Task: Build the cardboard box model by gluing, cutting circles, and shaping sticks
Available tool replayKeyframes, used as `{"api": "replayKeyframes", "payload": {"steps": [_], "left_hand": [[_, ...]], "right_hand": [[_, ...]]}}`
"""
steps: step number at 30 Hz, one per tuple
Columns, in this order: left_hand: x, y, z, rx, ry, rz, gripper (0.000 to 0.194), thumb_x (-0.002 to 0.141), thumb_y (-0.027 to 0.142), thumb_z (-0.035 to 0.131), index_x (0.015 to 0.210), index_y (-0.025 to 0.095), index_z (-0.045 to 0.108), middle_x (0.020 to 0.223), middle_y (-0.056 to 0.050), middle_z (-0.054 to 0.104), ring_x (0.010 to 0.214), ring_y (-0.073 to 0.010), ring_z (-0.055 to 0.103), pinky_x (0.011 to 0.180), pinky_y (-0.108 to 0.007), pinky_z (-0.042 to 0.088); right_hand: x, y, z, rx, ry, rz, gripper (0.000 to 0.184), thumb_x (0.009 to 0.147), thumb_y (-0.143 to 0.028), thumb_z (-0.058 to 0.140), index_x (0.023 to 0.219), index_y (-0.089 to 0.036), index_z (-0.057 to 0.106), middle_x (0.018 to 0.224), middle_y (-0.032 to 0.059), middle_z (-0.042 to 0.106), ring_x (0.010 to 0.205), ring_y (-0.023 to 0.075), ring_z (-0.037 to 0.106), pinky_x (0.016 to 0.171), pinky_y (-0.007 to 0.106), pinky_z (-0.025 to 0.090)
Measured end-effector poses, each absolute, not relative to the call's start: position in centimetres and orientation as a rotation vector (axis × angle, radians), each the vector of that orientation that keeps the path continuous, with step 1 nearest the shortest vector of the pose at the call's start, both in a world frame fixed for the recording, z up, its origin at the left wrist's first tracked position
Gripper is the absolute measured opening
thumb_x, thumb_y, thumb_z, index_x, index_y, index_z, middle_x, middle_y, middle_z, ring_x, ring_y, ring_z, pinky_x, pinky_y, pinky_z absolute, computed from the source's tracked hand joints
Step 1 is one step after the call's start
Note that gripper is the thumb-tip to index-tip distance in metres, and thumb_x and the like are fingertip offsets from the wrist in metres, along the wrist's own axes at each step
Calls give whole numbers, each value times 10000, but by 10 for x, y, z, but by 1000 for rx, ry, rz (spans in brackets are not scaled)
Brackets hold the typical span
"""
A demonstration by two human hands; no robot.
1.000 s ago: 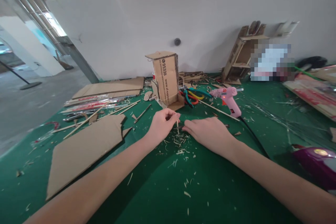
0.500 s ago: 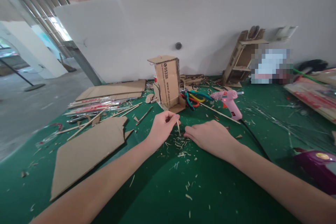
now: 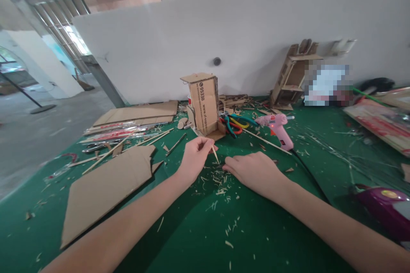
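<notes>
A thin wooden stick [image 3: 215, 155] slants down from my left hand [image 3: 196, 158], whose thumb and fingers pinch its upper part. My right hand [image 3: 250, 169] is closed around a small knife [image 3: 219, 165]. Only its dark blade tip shows, touching or very close to the stick's lower end; the fingers hide most of the rest. Pale wood shavings [image 3: 221, 181] lie on the green tabletop [image 3: 179, 239] under both hands. Just beyond my left hand stands a cardboard model [image 3: 205, 102] with printed lettering and a flat top.
Pliers [image 3: 235, 123] lie beside the model, left of a pink glue gun [image 3: 278, 126] with a black cord. Cut cardboard [image 3: 105, 192] and several sticks [image 3: 156, 136] spread on the left. A cardboard shelf [image 3: 291, 79] leans at the back right; a purple object [image 3: 384, 209] sits near right.
The stick has tilted more, its top leaning further left as my left hand shifts slightly left. My right hand stays nearly in place. The view has tipped up a little.
</notes>
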State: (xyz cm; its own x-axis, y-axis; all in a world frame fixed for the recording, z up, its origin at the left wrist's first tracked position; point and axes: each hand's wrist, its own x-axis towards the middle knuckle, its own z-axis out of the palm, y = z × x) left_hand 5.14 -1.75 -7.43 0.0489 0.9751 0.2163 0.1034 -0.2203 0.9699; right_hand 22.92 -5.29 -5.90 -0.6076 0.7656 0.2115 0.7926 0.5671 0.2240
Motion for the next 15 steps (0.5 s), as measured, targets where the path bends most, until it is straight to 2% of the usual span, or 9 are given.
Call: {"api": "replayKeyframes", "payload": {"steps": [6,15], "left_hand": [[51,-17,-75,1521,1156,1226,219,818,341,570,763,149,659,734,-42,682,677,-148,609,681,-261,484],[51,-18,-74,1452,1155,1244,207,818,334,564,808,148,656,744,-43,684,700,-156,611,702,-275,477]], "right_hand": [[233,-53,-65,-1382,-2572,-565,352,964,-399,348,773,-200,566,657,-4,667,513,163,610,469,290,92],[231,-51,-62,-1384,-2655,-456,301,950,-406,395,801,-227,587,687,-28,689,526,154,610,461,272,89]]}}
